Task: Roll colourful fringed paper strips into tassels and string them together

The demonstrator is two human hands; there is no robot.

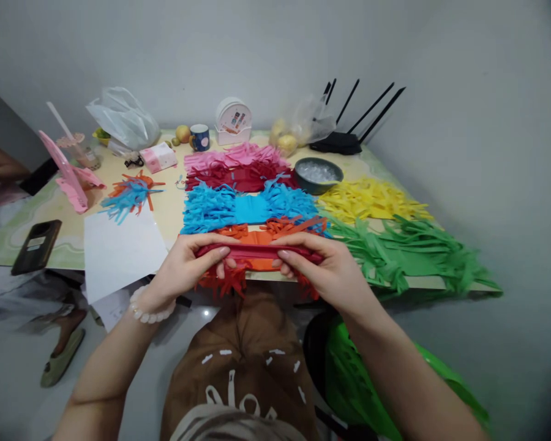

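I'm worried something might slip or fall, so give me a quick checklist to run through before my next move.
1. Left hand grips the dark red strip: ok, thumb and fingers pinch its left part.
2. Right hand grips it too: ok, pinched toward the right end.
3. Strip held roughly level: ok.
4. White sheet fully on the table: not ok, it reaches past the front edge.
5. Bowl standing upright: ok, behind the yellow fringe.
6. Strip's underside tidy: cannot tell, it is hidden from this view.
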